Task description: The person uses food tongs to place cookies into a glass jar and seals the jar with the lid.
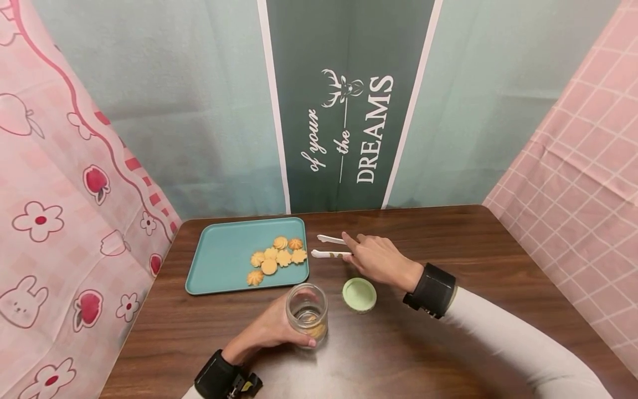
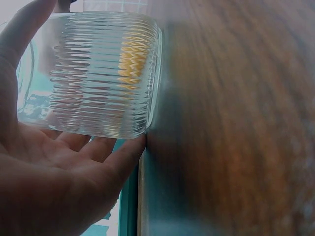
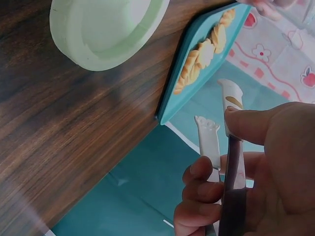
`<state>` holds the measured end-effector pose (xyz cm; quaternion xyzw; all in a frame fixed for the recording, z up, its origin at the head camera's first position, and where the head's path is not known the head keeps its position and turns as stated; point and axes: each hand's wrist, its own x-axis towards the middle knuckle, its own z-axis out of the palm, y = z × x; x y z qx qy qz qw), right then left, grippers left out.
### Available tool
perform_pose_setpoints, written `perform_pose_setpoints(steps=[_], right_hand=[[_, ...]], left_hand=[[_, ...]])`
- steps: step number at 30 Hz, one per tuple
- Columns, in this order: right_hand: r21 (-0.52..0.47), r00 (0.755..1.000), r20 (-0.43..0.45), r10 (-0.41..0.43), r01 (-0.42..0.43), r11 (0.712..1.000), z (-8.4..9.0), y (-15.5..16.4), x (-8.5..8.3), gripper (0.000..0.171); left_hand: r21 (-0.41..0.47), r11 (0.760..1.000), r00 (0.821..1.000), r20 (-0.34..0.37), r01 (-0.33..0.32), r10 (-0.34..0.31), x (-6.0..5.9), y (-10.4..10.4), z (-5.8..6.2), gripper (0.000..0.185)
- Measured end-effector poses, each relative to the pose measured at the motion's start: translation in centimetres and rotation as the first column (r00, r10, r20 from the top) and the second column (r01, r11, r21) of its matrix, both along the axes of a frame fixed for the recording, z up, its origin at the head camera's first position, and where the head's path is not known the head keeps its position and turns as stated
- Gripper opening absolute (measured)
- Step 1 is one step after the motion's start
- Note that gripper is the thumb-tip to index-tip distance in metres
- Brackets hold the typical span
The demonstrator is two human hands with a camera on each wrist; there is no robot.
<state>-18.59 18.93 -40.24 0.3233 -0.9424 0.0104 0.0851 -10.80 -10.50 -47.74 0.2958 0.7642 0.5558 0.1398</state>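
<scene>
My left hand (image 1: 271, 331) grips a ribbed glass jar (image 1: 306, 311) standing on the table near the front; the left wrist view shows the jar (image 2: 103, 73) against my palm (image 2: 59, 172), with a yellow cookie inside. My right hand (image 1: 376, 257) pinches white tongs (image 1: 326, 254) whose tips point left toward a teal tray (image 1: 224, 255). Several golden cookies (image 1: 279, 257) lie on the tray's right side. The right wrist view shows my fingers (image 3: 256, 167) curled round the tongs (image 3: 209, 140), the tray (image 3: 182, 93) and its cookies (image 3: 199, 61) beyond.
A pale green lid (image 1: 359, 294) lies upside down on the dark wooden table (image 1: 448, 238), between jar and right wrist; it also fills the top of the right wrist view (image 3: 103, 27). Cloth backdrops close in the back and both sides.
</scene>
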Motion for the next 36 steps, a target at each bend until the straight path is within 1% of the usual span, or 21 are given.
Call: perform_pose_setpoints(steps=[13, 21, 27, 36], right_hand=[[-0.018, 1.000, 0.015, 0.007, -0.007, 1.000, -0.3, -0.8, -0.5, 0.058], [-0.019, 1.000, 0.026, 0.012, -0.011, 1.000, -0.3, -1.2, -0.7, 0.059], [-0.015, 0.999, 0.041, 0.019, -0.018, 1.000, -0.7, -1.7, -1.0, 0.060], [-0.007, 0.998, 0.038, 0.045, -0.045, 0.999, -1.3, -2.4, -1.2, 0.059]], left_hand=[[0.022, 1.000, 1.000, 0.019, 0.004, -0.004, 0.0, 0.1, 0.1, 0.087], [0.015, 1.000, 1.000, 0.020, 0.002, -0.002, 0.0, 0.1, 0.2, 0.088], [0.010, 1.000, 1.000, 0.016, 0.002, -0.002, 0.0, 0.1, 0.3, 0.089], [0.007, 1.000, 1.000, 0.000, -0.004, 0.004, 0.0, 0.1, 0.0, 0.088]])
